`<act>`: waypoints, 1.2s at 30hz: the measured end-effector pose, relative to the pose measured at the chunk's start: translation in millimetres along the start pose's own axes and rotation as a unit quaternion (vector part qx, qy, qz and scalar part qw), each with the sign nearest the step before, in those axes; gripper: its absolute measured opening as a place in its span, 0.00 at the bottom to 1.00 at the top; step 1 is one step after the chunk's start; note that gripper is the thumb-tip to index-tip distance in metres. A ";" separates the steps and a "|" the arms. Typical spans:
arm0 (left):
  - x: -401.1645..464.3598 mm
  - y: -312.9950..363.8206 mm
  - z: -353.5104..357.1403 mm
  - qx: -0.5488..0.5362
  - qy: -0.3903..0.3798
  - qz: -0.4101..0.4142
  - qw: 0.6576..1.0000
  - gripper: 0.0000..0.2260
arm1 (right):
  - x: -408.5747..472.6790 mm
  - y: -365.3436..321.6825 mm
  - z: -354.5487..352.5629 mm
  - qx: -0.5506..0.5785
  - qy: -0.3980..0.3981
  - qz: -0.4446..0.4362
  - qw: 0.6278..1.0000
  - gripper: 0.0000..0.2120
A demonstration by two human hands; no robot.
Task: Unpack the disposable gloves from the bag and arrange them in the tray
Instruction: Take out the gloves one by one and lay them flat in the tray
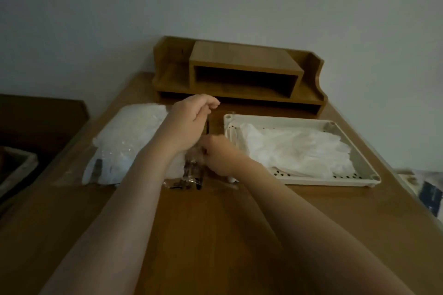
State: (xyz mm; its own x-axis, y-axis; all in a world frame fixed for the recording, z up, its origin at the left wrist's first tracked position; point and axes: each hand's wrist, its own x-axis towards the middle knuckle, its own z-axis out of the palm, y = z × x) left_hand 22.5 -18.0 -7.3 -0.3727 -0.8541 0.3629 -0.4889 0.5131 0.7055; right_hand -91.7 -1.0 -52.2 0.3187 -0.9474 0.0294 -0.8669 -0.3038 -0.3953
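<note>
A clear plastic bag (124, 141) full of white disposable gloves lies on the left of the wooden table. Its open end (189, 175), with black print, faces the tray. My left hand (189, 122) pinches the upper edge of the bag's mouth and lifts it. My right hand (220, 155) sits at the mouth with fingers curled on the gloves or the film; which of the two is hidden. A white perforated tray (369, 165) stands to the right, holding a loose pile of translucent gloves (294, 148).
A wooden desk organiser (239, 72) stands against the wall behind the bag and tray. The table edge drops off on the left to a dark area with a basket (16, 165). Patterned cloth (429, 191) lies beyond the right edge.
</note>
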 end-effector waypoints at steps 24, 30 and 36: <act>-4.3 -14.2 -3.7 0.038 -0.154 -0.082 0.984 0.17 | -20.6 19.1 -13.1 0.398 0.229 0.124 0.880 0.06; -3.4 -15.8 9.5 0.219 -0.194 -0.061 0.954 0.05 | -36.5 35.6 -28.4 0.547 0.233 0.136 0.793 0.12; -3.3 -16.7 10.1 0.174 -0.205 -0.074 0.960 0.07 | -31.8 32.8 -30.0 0.601 0.261 0.165 0.737 0.10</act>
State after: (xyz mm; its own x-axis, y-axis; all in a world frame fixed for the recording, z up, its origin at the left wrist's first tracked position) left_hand 23.9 -22.8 -26.4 -0.5235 -0.8508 -0.0458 -0.7676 0.4476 0.4586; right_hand -141.8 16.2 -38.6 -0.2965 -0.9547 -0.0263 0.2030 -0.0362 -0.9785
